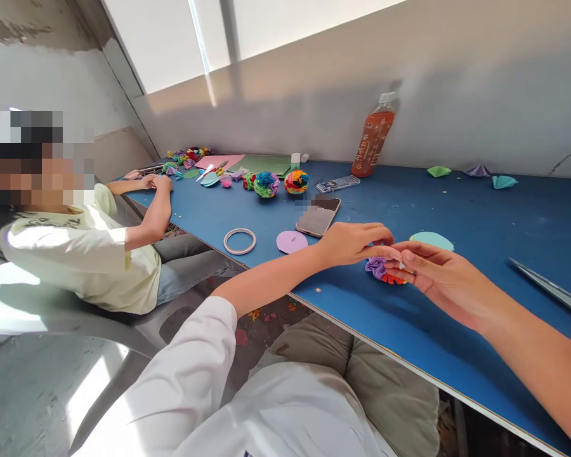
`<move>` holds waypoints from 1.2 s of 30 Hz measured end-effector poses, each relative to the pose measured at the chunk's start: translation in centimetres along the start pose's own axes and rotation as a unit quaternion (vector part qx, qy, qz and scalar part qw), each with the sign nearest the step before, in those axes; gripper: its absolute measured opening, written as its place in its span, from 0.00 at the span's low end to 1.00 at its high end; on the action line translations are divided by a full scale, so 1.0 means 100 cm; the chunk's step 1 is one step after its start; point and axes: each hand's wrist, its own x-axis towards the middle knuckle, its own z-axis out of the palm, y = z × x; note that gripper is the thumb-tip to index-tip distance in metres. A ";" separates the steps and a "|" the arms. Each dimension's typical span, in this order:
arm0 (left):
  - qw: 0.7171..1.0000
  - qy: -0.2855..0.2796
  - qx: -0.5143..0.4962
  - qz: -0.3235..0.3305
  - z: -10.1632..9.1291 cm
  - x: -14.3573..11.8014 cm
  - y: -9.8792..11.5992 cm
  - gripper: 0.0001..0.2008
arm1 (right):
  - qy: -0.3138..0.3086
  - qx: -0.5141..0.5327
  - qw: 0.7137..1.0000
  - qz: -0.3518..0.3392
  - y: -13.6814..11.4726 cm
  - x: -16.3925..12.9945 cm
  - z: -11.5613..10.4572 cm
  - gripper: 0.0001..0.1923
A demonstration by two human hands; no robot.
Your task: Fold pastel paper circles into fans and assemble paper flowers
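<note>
My left hand [354, 244] reaches in from the left, its fingers closed and bent toward the fingertips of the other hand. A small white piece [402, 266] shows in the pinch where the two hands meet; what it is made of I cannot tell. My right hand [440, 273] has thumb and fingers closed on this piece. Just below the fingers, a purple and red folded-paper ball [375, 267] sits on the blue table, partly hidden by the hands. Behind the right hand lies a pale turquoise paper circle [433, 240].
Around the blue table [457, 355] lie a tape roll [240, 242], a lilac paper circle [292, 242], a phone [318, 217], scissors [552, 291], colourful paper balls [266, 184] and folded paper pieces [504, 182]. A drink bottle [373, 136] stands by the wall. Another person [85, 254] works at the left.
</note>
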 end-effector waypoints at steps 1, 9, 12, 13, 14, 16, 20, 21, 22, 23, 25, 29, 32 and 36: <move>1.000 -0.002 -0.002 -0.002 -0.001 0.000 0.000 0.28 | 0.001 0.003 1.000 0.002 0.000 0.000 0.000 0.26; 1.000 -0.009 -0.011 -0.023 -0.002 0.000 0.000 0.21 | 0.018 0.013 1.000 -0.007 -0.002 0.006 -0.012 0.24; 0.999 -0.003 -0.028 -0.032 0.000 0.001 0.000 0.17 | 0.037 -0.011 0.999 -0.019 -0.004 0.007 -0.015 0.23; 0.999 -0.002 -0.033 -0.035 0.001 0.002 -0.001 0.16 | 0.043 -0.018 0.999 -0.020 -0.005 0.008 -0.016 0.22; 0.999 -0.003 -0.036 -0.036 0.001 0.002 -0.001 0.16 | 0.051 -0.023 0.998 -0.019 -0.006 0.009 -0.018 0.21; 0.998 -0.011 -0.039 -0.039 0.003 0.003 -0.002 0.14 | 0.078 -0.023 0.997 -0.019 -0.008 0.012 -0.022 0.17; 0.995 -0.036 -0.048 -0.074 0.002 0.002 -0.003 0.13 | 0.153 -0.008 0.988 -0.029 -0.014 0.017 -0.039 0.11; 0.994 -0.042 -0.052 -0.085 0.002 0.002 -0.003 0.13 | 0.171 -0.010 0.985 -0.029 -0.016 0.017 -0.044 0.10; 0.993 -0.047 -0.055 -0.094 0.002 0.002 -0.003 0.13 | 0.188 -0.015 0.982 -0.029 -0.017 0.017 -0.048 0.10; 0.992 -0.050 -0.057 -0.099 0.002 0.002 -0.003 0.13 | 0.204 -0.024 0.978 -0.026 -0.017 0.018 -0.053 0.09; 0.992 -0.054 -0.059 -0.101 0.003 0.001 -0.003 0.14 | 0.226 -0.049 0.973 -0.013 -0.015 0.019 -0.059 0.09; 0.991 -0.050 -0.070 -0.101 0.007 0.000 -0.003 0.15 | 0.238 -0.103 0.966 0.020 -0.007 0.024 -0.069 0.09; 0.988 -0.060 -0.080 -0.117 0.009 -0.001 -0.004 0.14 | 0.237 -0.129 0.963 0.023 -0.001 0.029 -0.074 0.09; 0.986 -0.063 -0.089 -0.123 0.009 -0.002 -0.002 0.15 | 0.235 -0.149 0.960 0.020 0.002 0.033 -0.077 0.11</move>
